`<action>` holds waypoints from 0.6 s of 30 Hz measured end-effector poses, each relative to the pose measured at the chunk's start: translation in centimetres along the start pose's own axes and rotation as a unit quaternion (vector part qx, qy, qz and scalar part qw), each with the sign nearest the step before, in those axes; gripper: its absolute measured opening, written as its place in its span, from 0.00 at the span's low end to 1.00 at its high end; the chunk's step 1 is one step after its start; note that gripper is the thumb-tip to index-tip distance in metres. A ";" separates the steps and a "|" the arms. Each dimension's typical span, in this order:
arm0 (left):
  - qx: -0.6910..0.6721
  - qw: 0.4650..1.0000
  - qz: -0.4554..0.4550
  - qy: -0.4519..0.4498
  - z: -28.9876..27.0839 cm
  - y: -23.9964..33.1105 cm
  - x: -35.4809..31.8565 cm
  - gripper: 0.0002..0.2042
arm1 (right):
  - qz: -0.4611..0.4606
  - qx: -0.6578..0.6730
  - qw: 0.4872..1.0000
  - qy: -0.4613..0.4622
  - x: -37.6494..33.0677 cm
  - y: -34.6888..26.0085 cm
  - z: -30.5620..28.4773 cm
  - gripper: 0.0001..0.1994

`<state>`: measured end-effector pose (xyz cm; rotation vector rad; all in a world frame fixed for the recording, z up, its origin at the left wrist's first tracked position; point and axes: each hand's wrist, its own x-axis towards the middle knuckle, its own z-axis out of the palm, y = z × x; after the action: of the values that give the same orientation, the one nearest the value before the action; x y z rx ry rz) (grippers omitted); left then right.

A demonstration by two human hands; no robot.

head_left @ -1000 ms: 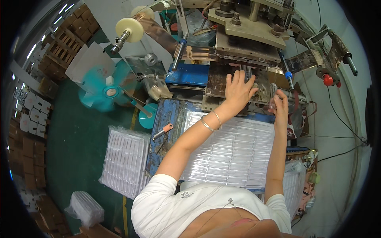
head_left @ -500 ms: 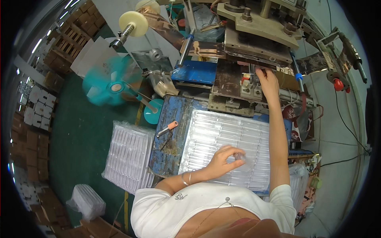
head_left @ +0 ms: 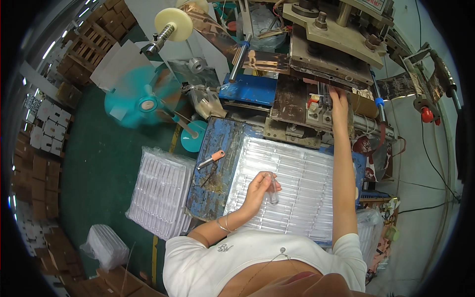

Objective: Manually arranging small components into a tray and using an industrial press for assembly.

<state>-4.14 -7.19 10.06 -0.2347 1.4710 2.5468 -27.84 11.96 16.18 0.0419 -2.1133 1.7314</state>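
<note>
My left hand [head_left: 261,188] is closed round a short clear plastic tube [head_left: 273,194], held tilted above the tray. Beneath it lies a large clear plastic tray [head_left: 302,173] with rows of long slots. My right arm reaches forward to the press, where my right hand [head_left: 338,105] has its fingers together beside a metal fixture [head_left: 316,115] under the press head [head_left: 326,62]. A shiny upright piece [head_left: 323,91] stands next to those fingertips. The tips are partly hidden, so what they grip, if anything, cannot be made out.
An orange-handled tool [head_left: 212,159] lies on the worn blue table [head_left: 210,133]. Left of it, a teal fan [head_left: 146,101] spins. Stacked clear trays [head_left: 161,193] stand beside the table. A foil roll [head_left: 173,24] feeds copper film [head_left: 264,60] across the press.
My left hand has moved left and turned, bringing the clear tube into plainer view. My right hand stays at the fixture, its fingers now closer together. The view has shifted slightly.
</note>
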 end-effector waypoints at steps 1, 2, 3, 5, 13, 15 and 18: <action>-0.001 1.000 -0.001 0.001 0.0 -0.2 0.0 0.13 | 0.001 -0.001 1.000 -0.001 0.0 0.1 0.0 0.19; -0.011 1.000 -0.010 0.005 -0.1 -0.5 -0.1 0.14 | 0.008 0.002 1.000 0.007 -0.1 0.1 0.0 0.19; -0.022 1.000 -0.020 0.009 -0.2 -0.8 -0.3 0.15 | 0.015 0.004 1.000 0.017 -0.1 0.2 0.0 0.18; -0.030 0.998 -0.046 0.003 -0.6 -1.7 -0.5 0.16 | 0.006 0.019 1.000 0.022 -0.2 -0.3 0.2 0.18; -0.030 0.993 -0.101 -0.052 -1.1 -2.0 -0.4 0.19 | -0.012 -0.003 1.000 0.016 0.1 0.1 0.2 0.19; -0.018 0.993 -0.101 -0.052 -1.1 -1.7 -0.3 0.19 | -0.003 -0.047 0.999 0.017 0.0 -0.1 0.2 0.20; -0.009 0.994 -0.088 -0.059 -1.2 -1.8 0.0 0.18 | -0.004 -0.085 0.996 0.021 0.0 -0.3 0.2 0.21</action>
<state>-3.63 -7.37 7.91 -0.2029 1.3240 2.3915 -27.76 11.71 16.43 -0.0342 -2.2182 1.5280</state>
